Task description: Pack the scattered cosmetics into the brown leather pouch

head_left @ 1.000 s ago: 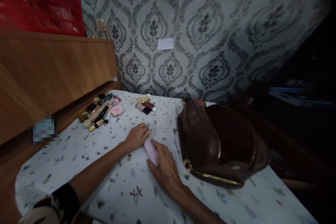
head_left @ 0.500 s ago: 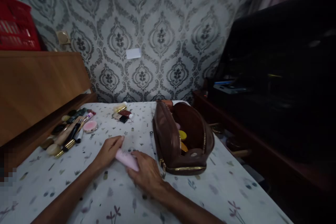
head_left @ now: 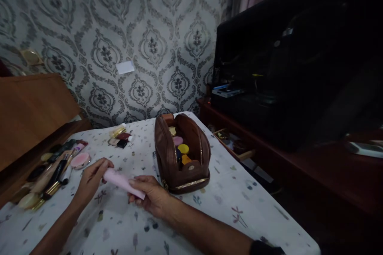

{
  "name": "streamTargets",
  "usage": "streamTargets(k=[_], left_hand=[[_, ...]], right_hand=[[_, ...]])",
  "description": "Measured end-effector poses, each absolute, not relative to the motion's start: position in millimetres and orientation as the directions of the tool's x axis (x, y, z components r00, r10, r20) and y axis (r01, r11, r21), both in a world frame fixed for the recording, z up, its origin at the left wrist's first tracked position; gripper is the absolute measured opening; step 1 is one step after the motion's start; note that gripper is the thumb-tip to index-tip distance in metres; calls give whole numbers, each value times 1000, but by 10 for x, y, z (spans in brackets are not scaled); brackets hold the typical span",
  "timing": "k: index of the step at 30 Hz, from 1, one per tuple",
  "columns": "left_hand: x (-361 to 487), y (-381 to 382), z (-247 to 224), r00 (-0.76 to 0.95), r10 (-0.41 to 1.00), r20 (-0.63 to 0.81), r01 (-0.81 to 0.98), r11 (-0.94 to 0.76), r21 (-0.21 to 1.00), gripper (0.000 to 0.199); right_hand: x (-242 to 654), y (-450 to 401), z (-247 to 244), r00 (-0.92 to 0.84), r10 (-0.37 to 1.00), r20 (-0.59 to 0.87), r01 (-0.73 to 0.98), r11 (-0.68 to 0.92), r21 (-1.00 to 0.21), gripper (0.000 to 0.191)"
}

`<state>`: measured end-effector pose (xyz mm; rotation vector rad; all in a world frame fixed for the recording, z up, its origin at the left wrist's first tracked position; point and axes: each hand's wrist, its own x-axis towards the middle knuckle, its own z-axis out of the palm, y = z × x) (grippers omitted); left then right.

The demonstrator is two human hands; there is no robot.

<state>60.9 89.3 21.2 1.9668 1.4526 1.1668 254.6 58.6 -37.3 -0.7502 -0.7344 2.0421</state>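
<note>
A pale pink squeeze tube (head_left: 119, 181) lies slantwise between my two hands, above the patterned tablecloth. My left hand (head_left: 93, 175) has its fingers closed around the tube's far left end, hiding that end. The flat, near right end is pinched between the thumb and fingers of my right hand (head_left: 151, 194). Just beyond my right hand stands a brown cosmetic bag (head_left: 167, 155), unzipped, with a yellow round item (head_left: 183, 149), a pink round item (head_left: 177, 140) and other small things inside.
Left on the cloth (head_left: 131, 231) lie a pink compact (head_left: 80, 160) and several cosmetics, including a black tube (head_left: 58, 172). A smaller group with a dark-capped bottle (head_left: 121, 143) sits farther back. A wooden panel (head_left: 32, 107) borders the left; an open drawer (head_left: 247, 154) and a television (head_left: 284, 67) are at right.
The view has swung to the right, so the bag and hands appear farther left. More of the tube shows between my hands, and more of the bag's contents is visible.
</note>
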Motion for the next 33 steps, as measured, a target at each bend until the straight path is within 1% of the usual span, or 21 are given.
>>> streamTargets(k=[2,4,7,11,13,14,18,21,23,26,27,29,31,33], left_hand=[[578,879,211,95,923,372,605,-350,715,51],[536,874,196,130,920,370,641,-362,677,53],[469,883,157,193,920,340,665,-377,644,53],[430,889,126,220,930,295,695,-362,621,52],[447,869,138,218,925,312,695,-372,615,52],[462,854,153,210,919,332,691,-380,614,51],[532,790,249,164,879,448,680,-430,594,47],[555,771,326,136,824,550,694,-476,540,45],[565,771,369,129,776,618,715,-505,484,44],[608,771,433,115,710,694,737,-530,420,43],[633,770,455,95,697,711,737,-529,421,43],[697,769,501,32,689,724,718,-520,463,42],[770,775,540,-51,703,709,673,-501,545,40],[848,796,563,-115,746,656,595,-477,647,37]], right_hand=[[2567,593,-349,-568,788,-238,-478,-552,-683,59],[2579,594,-337,-611,758,-228,-447,-568,-691,66],[2574,585,-347,-593,787,-169,-432,-488,-759,75],[2547,566,-369,-548,828,-122,-412,-393,-822,82],[2544,563,-367,-537,836,-114,-419,-382,-824,80],[2547,565,-361,-542,831,-124,-429,-401,-809,78],[2577,584,-321,-626,756,-191,-475,-564,-675,54],[2605,586,-282,-680,712,-172,-499,-622,-603,40],[2627,581,-247,-690,709,-145,-509,-618,-599,40],[2668,578,-165,-684,722,-101,-515,-577,-634,50],[2683,579,-127,-676,733,-77,-522,-550,-652,56],[2713,575,-38,-658,753,-14,-535,-479,-696,66],[2738,556,66,-630,775,48,-549,-401,-733,74],[2762,514,176,-573,815,88,-559,-311,-769,78]])
